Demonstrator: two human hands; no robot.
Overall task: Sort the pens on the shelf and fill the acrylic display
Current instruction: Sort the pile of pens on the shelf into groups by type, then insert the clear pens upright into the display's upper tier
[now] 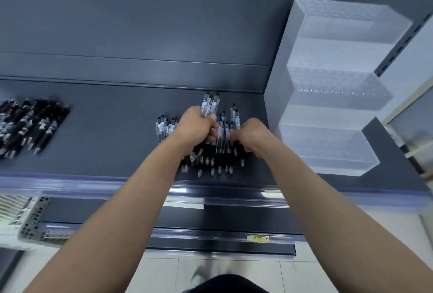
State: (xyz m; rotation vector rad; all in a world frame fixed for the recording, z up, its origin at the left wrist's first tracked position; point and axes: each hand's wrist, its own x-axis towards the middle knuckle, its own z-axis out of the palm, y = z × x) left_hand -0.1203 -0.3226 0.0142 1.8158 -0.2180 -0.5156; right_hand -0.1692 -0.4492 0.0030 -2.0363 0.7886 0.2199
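**Pens gathered by the fistful while stepped display stands unfilled**

On a dark grey shelf, a loose pile of black-bodied pens lies far to the left, well apart from the work, apparently one kind already set aside. At centre, a heap of clear-barrelled pens with black grips lies with tips toward the shelf's front edge. The person's left hand is closed in a fist round a bundle of the same clear pens, clip ends fanning out above the knuckles, a grip that seems meant to keep them aligned for loading. Just beside it, the right hand is curled, fingertips down among the heap; whether it has a pen pinched is hidden by the knuckles. To the right, at the shelf's end, a stepped display of frosted clear acrylic rises in three tiers, no pen showing in any. The gathering looks partway done and the filling not yet begun.
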